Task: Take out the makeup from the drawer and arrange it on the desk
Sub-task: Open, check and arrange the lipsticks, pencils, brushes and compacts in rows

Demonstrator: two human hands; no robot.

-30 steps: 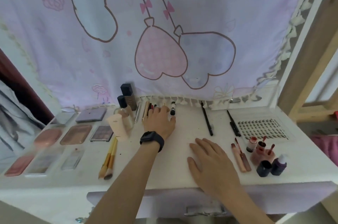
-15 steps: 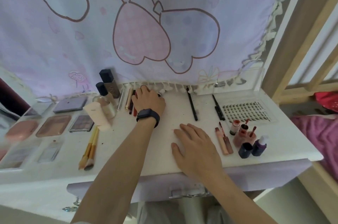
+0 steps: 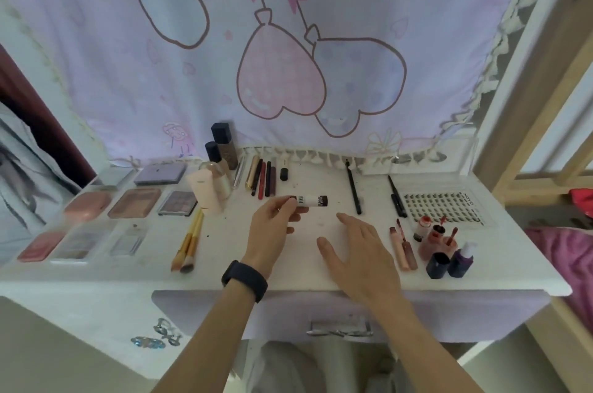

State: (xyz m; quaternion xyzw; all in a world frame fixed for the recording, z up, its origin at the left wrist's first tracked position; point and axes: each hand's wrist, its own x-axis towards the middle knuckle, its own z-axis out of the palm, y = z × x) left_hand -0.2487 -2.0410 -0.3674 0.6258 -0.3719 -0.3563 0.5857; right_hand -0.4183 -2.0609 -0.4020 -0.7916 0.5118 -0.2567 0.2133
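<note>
Our left hand [image 3: 272, 225] pinches a small white tube [image 3: 309, 201] by its near end, lifted just above the desk [image 3: 224, 251] between the pencil row [image 3: 263, 179] and the black liner [image 3: 353, 188]. Our right hand [image 3: 356, 248] lies flat, fingers spread, holding nothing. We should lay the tube parallel to the pencils, in the bare gap beside them, and let go only once it rests and won't roll.

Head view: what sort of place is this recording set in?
Probably a bedroom vanity corner. A white desk holds rows of makeup palettes and brushes; a pastel cartoon curtain hangs behind, and a wooden bed frame with pink bedding stands at right.
</note>
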